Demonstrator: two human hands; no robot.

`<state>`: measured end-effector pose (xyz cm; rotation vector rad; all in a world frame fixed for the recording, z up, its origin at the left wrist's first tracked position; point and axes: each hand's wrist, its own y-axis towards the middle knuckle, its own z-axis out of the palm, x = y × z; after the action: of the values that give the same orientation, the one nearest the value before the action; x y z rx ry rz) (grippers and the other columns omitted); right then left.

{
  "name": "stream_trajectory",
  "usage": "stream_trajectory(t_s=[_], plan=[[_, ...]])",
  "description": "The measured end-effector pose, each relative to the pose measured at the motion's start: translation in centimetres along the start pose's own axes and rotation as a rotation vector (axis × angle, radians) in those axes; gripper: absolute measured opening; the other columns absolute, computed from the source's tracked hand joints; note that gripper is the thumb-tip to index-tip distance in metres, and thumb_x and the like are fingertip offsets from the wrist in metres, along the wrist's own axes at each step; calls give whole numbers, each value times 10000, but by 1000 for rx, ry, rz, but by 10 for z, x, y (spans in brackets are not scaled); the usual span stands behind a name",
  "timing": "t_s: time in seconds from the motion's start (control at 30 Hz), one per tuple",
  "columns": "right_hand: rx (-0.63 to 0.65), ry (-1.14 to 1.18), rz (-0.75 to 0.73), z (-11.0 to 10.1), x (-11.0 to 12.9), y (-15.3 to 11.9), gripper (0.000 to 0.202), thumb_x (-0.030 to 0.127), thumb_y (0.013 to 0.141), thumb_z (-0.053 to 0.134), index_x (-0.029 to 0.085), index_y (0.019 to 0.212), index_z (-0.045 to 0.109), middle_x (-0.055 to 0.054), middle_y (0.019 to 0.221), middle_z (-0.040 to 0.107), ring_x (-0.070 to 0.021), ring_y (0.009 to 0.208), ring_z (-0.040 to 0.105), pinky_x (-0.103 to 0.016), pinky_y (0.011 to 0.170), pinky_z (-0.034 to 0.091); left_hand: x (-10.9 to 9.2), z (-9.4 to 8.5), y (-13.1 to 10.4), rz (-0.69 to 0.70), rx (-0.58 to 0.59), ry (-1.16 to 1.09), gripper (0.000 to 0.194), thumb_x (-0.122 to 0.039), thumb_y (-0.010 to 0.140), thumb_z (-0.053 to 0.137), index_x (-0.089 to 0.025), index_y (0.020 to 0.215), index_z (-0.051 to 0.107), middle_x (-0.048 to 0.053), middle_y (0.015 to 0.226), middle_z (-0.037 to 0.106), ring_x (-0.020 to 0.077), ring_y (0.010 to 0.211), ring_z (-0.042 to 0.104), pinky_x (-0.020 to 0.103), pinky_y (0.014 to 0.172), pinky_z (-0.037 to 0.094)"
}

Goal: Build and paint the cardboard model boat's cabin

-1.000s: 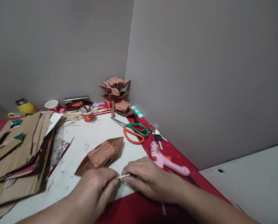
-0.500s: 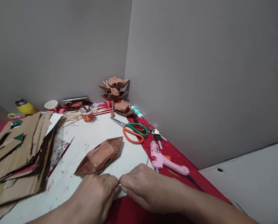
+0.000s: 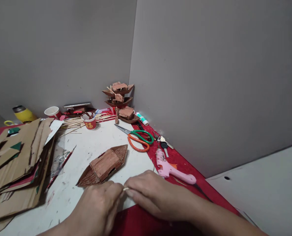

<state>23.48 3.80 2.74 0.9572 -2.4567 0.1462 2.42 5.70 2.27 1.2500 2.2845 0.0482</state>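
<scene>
My left hand [image 3: 100, 200] and my right hand [image 3: 153, 195] meet at the near edge of the white board, both closed. Between their fingertips shows the short pale end of a thin wooden stick [image 3: 125, 189]; the rest of it is hidden by my fingers. Just beyond my left hand lies a brown-painted cardboard boat [image 3: 105, 164] with a covered cabin, pointing up to the right. To the right of my right hand rests a pink glue gun [image 3: 174, 172]. Scissors [image 3: 138, 137] with one green and one orange handle lie past the boat.
Stacked cardboard [image 3: 15, 157] fills the left side, with a paintbrush [image 3: 62, 167] beside it. At the back stand a red paper cup [image 3: 90, 122] with brown paint, thin sticks [image 3: 72, 123], a yellow bottle [image 3: 24, 114] and several finished boats [image 3: 118, 101]. Keys [image 3: 164, 144] lie along the right wall.
My hands stay together on the stick, with the fingertips slightly higher in view and a little more of the pale end showing. The whole view has shifted slightly.
</scene>
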Motion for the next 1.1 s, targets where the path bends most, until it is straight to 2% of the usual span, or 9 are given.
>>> stream_trajectory(t_s=[0.1, 0.23, 0.33, 0.43, 0.63, 0.73, 0.9, 1.0, 1.1], plan=[[-205, 115, 120, -10, -15, -3, 254, 329, 971, 427, 190, 1127, 571, -15, 796, 657, -132, 702, 598, -216, 646, 429, 5, -3, 0, 52, -192, 30, 152, -99, 902, 430, -180, 918, 557, 10, 661, 611, 128, 560, 579, 212, 519, 418], [-419, -124, 465, -25, -45, 3, 314, 335, 948, 452, 180, 1198, 564, -82, 1071, 678, -190, 938, 634, -285, 817, 473, 11, -11, -1, 144, -369, 104, 270, -91, 875, 517, -153, 1135, 547, 50, 763, 640, 147, 647, 607, 226, 589, 471], [-390, -253, 599, -36, -67, 17, 314, 290, 947, 468, 133, 1193, 582, -153, 1213, 624, -264, 1099, 584, -382, 936, 442, 12, -17, -2, 188, -440, 93, 319, -72, 866, 522, -139, 1177, 538, 63, 769, 639, 153, 668, 603, 227, 604, 488], [-243, -332, 689, -42, -81, 34, 254, 307, 941, 533, 131, 1101, 620, -123, 1114, 651, -238, 1005, 620, -413, 887, 487, 9, -25, -2, 194, -480, 52, 341, -62, 873, 494, -150, 1199, 543, 74, 803, 656, 159, 721, 618, 225, 633, 494], [30, -404, 794, -39, -91, 65, 292, 312, 928, 584, 159, 1176, 574, -81, 1173, 609, -214, 978, 631, -417, 822, 538, -4, -47, -1, -165, -442, -363, 132, -227, 910, 509, -218, 901, 640, 10, 764, 650, 122, 667, 584, 187, 591, 438], [70, -409, 814, -41, -93, 73, 291, 310, 926, 588, 162, 1176, 575, -79, 1175, 609, -215, 981, 630, -415, 822, 538, -5, -53, -1, -332, -398, -673, 224, -363, 922, 487, -201, 820, 604, -10, 669, 598, 108, 602, 505, 189, 547, 388], [-44, -363, 799, -56, -91, 56, 258, 333, 922, 586, 154, 1107, 603, -68, 1098, 636, -205, 933, 637, -408, 808, 530, 4, -54, 1, -411, -325, -1153, 278, -484, 891, 510, -210, 872, 461, -32, 617, 610, 64, 455, 384, 185, 447, 277], [-194, -257, 725, -58, -80, 30, 272, 379, 893, 565, 140, 1000, 634, -102, 964, 664, -249, 887, 630, -393, 781, 496, 11, -60, 3, -448, -290, -1304, 300, -475, 840, 596, -212, 875, 455, -19, 635, 637, 59, 435, 416, 177, 424, 256], [-297, -83, 593, -46, -61, 5, 331, 442, 916, 423, 164, 1008, 576, -64, 896, 633, -210, 830, 606, -319, 734, 491, 19, -67, 3, -479, -252, -1423, 269, -398, 808, 666, -181, 859, 515, 31, 765, 685, 65, 517, 501, 178, 482, 336]])
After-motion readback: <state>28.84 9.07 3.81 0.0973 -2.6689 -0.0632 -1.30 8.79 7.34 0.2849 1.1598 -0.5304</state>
